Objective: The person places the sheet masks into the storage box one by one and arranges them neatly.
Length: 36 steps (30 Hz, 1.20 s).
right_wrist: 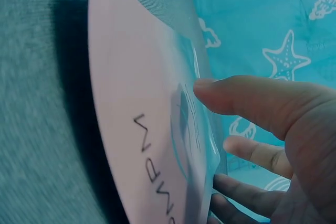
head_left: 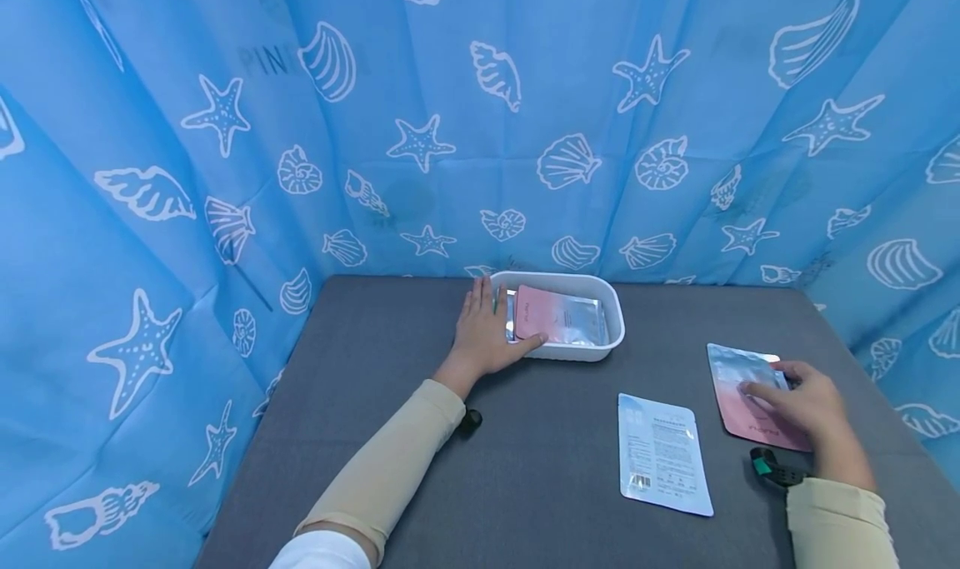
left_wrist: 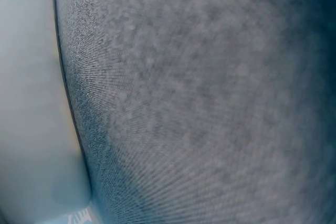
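My left hand [head_left: 486,326] rests with straight fingers over the left end of a white tub [head_left: 613,312], its thumb at the front rim. Inside the tub lie pink-and-silver sheet mask packets [head_left: 558,315]. In the left wrist view the tub's pale side wall [left_wrist: 37,108] fills the left edge. At the right, my right hand [head_left: 808,398] grips another pink-and-silver sheet mask packet [head_left: 738,394], thumb over its face and fingers at its right edge. Seen from the right wrist, the packet [right_wrist: 126,82] bows, a dark shadow along one edge; some fingertips are hidden behind it.
A pale silver sheet mask packet [head_left: 663,456] lies printed back up on the grey tabletop [head_left: 540,461], between the two hands. A blue curtain [head_left: 465,136] with white shells and starfish hangs behind the table and along both sides.
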Available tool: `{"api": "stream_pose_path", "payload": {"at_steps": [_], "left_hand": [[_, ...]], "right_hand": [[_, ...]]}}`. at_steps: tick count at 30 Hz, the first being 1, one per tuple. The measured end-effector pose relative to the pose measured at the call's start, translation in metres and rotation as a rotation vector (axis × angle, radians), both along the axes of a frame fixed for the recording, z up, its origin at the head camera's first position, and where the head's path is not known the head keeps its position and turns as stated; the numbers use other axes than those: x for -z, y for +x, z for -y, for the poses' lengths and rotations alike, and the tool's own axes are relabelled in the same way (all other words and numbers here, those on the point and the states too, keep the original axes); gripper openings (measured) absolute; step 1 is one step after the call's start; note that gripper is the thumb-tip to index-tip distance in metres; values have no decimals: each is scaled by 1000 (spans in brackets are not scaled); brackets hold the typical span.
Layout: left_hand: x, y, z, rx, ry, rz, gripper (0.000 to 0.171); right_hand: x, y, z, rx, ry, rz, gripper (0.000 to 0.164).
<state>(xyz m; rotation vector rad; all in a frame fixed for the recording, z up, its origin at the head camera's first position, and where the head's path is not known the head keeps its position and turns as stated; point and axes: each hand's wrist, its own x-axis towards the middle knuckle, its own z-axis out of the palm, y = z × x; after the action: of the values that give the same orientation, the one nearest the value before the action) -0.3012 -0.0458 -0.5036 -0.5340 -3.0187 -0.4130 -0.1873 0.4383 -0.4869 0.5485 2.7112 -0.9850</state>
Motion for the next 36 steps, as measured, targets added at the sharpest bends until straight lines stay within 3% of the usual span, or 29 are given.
{"api": "stream_pose_path", "payload": {"at_steps": [27,36], "left_hand": [[3,1,0,-2,-5,-40,120],[1,2,-1,-9,-2,-19,119]], "right_hand": [[12,-2,4,8,-42,-19,98],[8,0,-2,22,-114,-45,83]]}}
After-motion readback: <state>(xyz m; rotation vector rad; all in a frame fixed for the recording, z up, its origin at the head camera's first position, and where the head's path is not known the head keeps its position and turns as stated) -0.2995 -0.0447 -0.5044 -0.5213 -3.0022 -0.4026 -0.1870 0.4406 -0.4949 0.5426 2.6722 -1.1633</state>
